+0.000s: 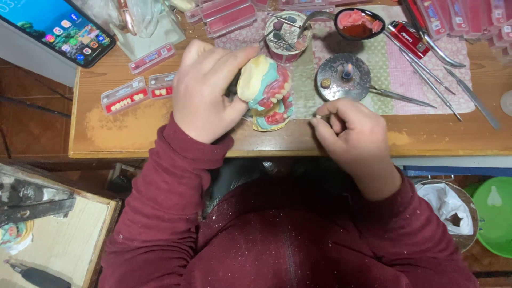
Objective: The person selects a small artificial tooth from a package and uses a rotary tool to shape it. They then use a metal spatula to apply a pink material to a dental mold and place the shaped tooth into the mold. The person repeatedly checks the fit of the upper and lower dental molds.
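Left hand point(205, 90) clasps the wax denture model point(268, 92), tooth rows facing right; right hand point(349, 130), just beside them, pinches something tiny between fingertips.

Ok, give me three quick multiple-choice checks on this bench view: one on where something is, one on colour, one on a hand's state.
1. Where is the smartphone?
A. far left corner of the table
B. beside the green bowl
C. under the right hand

2. What colour are the person's sleeves?
A. grey
B. dark red
C. blue

3. What is the left hand doing?
A. lying flat and open
B. gripping the dental model
C. holding the lighter

Answers: 1 A, it lies at the upper left edge; 2 B, both sleeves are maroon; 3 B, its fingers wrap the dental model, while the right hand pinches something small.
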